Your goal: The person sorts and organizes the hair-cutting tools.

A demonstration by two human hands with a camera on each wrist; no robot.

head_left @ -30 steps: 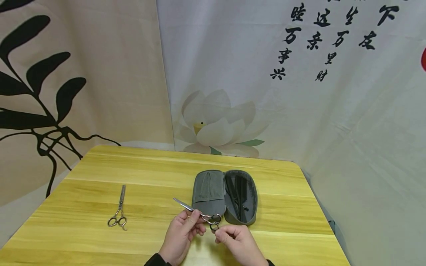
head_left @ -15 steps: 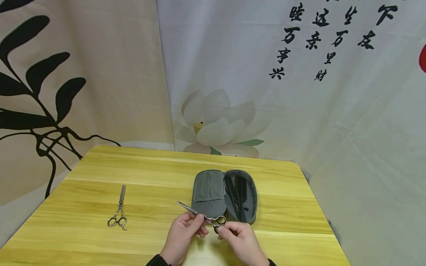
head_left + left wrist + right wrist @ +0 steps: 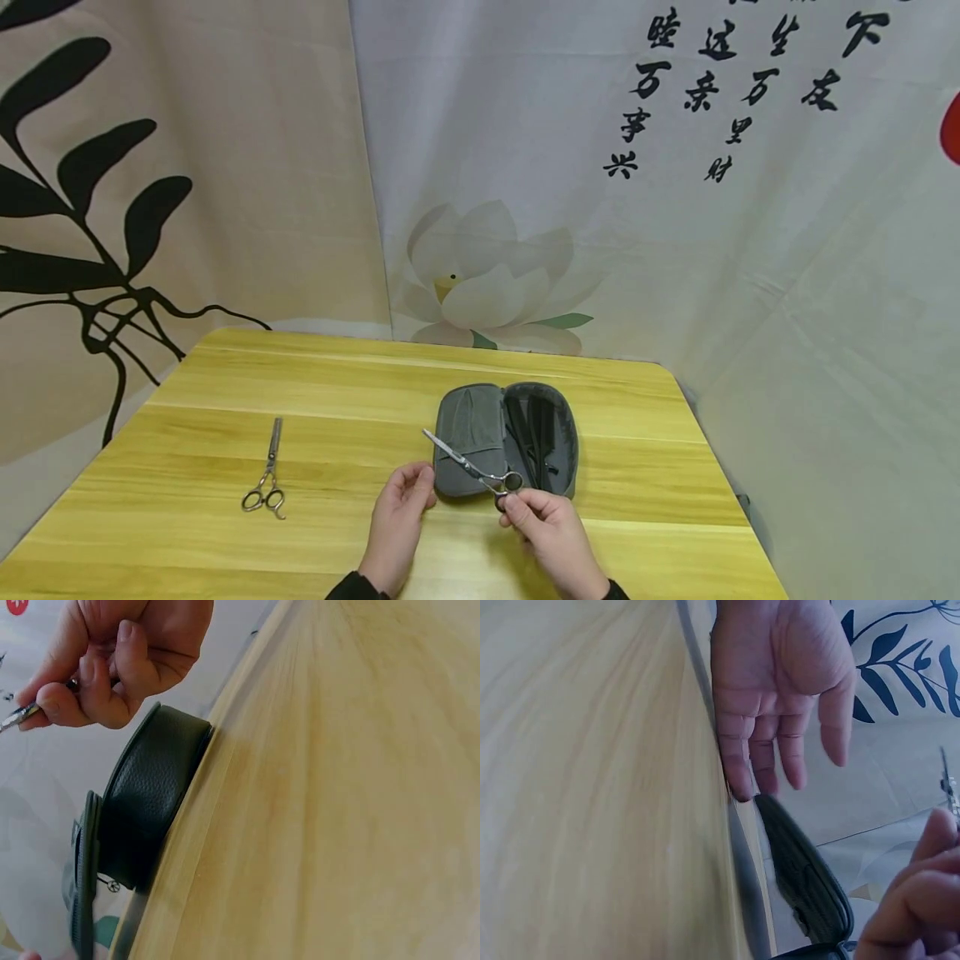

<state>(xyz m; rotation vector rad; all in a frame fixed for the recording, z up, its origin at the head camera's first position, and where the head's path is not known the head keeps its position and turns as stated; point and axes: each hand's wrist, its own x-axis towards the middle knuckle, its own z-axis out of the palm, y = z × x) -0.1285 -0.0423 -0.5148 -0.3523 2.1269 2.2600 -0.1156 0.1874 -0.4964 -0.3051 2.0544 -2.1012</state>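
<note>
My right hand (image 3: 553,537) pinches silver hair scissors (image 3: 453,455) by a finger loop, with the blades pointing up and left over an open grey zip case (image 3: 457,483). In the left wrist view the same hand (image 3: 127,660) has its fingers curled, with a bit of the scissors (image 3: 21,714) jutting out. My left hand (image 3: 399,525) is at the case's lower left corner, holding nothing. Seen from the right wrist, that hand (image 3: 780,682) has nearly straight fingers close to the edge of the case flap (image 3: 806,877); contact is hard to tell. Black tools (image 3: 542,433) lie inside the case.
Another pair of silver scissors (image 3: 272,458) lies on the left of the wooden table (image 3: 360,383), handles toward me. Behind the table hangs a cloth backdrop (image 3: 510,125) printed with a lotus, leaves and characters.
My left hand has let go of the scissors and shifted slightly left. The right hand now holds them alone, a little farther right and up, over the case.
</note>
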